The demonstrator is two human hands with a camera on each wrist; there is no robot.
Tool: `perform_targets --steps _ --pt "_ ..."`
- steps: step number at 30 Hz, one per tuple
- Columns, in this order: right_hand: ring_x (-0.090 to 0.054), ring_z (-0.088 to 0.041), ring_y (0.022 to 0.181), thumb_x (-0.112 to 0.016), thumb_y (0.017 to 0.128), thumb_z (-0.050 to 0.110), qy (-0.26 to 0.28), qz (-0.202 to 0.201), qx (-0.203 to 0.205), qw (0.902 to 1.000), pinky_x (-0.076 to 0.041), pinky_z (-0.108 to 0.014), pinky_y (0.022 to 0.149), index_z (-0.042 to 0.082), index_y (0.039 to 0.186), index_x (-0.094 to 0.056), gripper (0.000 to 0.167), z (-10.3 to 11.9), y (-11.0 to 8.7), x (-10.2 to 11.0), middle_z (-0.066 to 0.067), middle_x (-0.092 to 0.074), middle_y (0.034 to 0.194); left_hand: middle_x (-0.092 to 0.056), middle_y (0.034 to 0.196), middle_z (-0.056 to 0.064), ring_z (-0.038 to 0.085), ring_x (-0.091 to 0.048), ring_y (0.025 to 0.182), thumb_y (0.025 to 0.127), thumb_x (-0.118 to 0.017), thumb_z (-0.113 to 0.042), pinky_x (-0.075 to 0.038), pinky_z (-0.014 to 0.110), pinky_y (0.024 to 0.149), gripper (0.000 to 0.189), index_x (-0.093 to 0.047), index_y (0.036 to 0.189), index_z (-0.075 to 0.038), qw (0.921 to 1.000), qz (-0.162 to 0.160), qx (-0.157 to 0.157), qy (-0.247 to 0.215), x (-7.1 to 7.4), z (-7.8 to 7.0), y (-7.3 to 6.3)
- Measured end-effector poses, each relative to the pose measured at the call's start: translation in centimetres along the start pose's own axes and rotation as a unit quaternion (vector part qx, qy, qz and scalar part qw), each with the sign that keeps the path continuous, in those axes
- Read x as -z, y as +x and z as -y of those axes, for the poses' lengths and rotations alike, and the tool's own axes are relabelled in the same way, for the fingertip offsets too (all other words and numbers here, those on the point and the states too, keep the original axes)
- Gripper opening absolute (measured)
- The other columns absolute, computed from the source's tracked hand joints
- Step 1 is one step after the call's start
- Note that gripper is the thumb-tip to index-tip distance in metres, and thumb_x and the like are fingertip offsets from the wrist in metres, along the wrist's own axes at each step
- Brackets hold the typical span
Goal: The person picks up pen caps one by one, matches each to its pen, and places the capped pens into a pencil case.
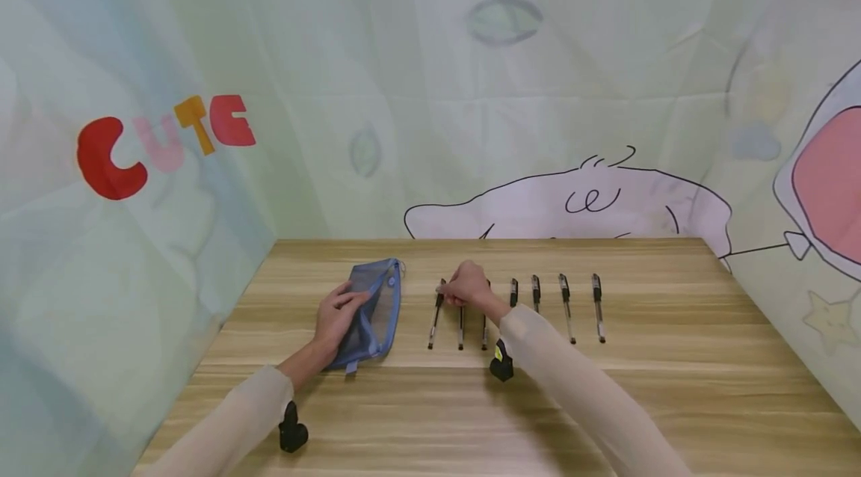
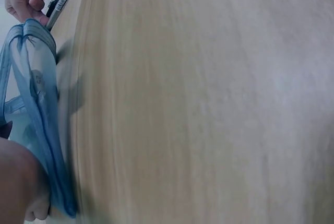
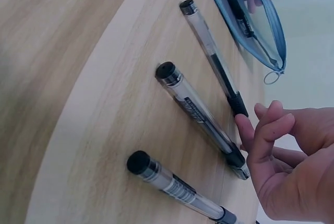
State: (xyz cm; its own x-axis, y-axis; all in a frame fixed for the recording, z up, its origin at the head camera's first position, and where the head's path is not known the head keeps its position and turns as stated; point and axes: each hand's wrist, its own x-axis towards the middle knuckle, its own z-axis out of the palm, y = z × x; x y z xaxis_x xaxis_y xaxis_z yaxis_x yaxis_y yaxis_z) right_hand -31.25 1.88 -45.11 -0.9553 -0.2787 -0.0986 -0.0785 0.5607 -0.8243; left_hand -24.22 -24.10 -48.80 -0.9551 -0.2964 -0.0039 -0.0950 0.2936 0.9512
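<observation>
My left hand grips a blue mesh zip pouch by its left side, and the pouch's mouth gapes toward the right. Through the mesh, the right wrist view shows a black-capped pen inside. My right hand, fingers curled, pinches the leftmost clear gel pen near its capped far end. That pen lies slanted on the table, its cap partly hidden by the fingers. Two more pens, a middle one and a nearer one, lie under or beside the right hand and wrist.
Several more black-capped pens, among them the rightmost pen, lie in a row to the right on the wooden table. A printed cloth backdrop stands behind the table's far edge. Black wrist cameras sit at both sleeves.
</observation>
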Motion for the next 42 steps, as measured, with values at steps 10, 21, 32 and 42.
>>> perform_targets --steps 10,21,32,42 --pt "-0.049 -0.007 0.039 -0.085 0.084 0.019 -0.09 -0.009 -0.008 0.9959 -0.034 -0.015 0.04 0.001 0.062 -0.075 0.031 0.3 0.7 -1.1 -0.009 -0.068 0.053 -0.05 0.152 0.025 0.04 -0.039 0.148 0.092 -0.068 -0.003 -0.033 0.047 0.123 0.032 -0.067 0.119 0.014 0.9994 -0.018 -0.03 -0.005 0.3 0.2 -0.1" --pt "-0.049 -0.006 0.036 -0.084 0.082 0.009 -0.071 -0.013 -0.01 0.9973 -0.036 -0.014 0.038 0.0 0.06 -0.074 0.026 0.1 1.2 -1.7 0.0 -0.059 0.044 -0.05 0.153 0.023 0.04 -0.038 0.149 0.091 -0.069 -0.004 -0.028 0.046 0.127 0.03 -0.069 0.113 0.017 0.9993 -0.012 -0.033 -0.008 0.3 0.2 -0.4" --pt "-0.052 -0.009 0.039 -0.072 0.085 0.004 -0.04 -0.01 -0.03 0.9987 -0.043 -0.015 0.038 -0.001 0.06 -0.071 0.026 0.2 1.5 -1.2 0.0 -0.058 0.045 -0.046 0.159 0.015 0.034 -0.033 0.153 0.094 -0.071 -0.011 -0.026 0.045 0.129 0.033 -0.07 0.118 0.011 0.9997 0.005 -0.023 -0.011 0.3 0.5 0.0" --pt "-0.043 -0.008 0.041 -0.065 0.094 0.007 0.069 0.031 -0.029 0.9967 -0.036 -0.017 0.042 -0.002 0.063 -0.07 0.032 0.0 0.7 -0.3 0.001 -0.054 0.047 -0.048 0.157 0.014 0.034 -0.035 0.152 0.094 -0.071 -0.013 -0.028 0.046 0.128 0.034 -0.07 0.119 0.01 0.9997 0.005 -0.019 -0.012 0.3 0.5 -0.3"
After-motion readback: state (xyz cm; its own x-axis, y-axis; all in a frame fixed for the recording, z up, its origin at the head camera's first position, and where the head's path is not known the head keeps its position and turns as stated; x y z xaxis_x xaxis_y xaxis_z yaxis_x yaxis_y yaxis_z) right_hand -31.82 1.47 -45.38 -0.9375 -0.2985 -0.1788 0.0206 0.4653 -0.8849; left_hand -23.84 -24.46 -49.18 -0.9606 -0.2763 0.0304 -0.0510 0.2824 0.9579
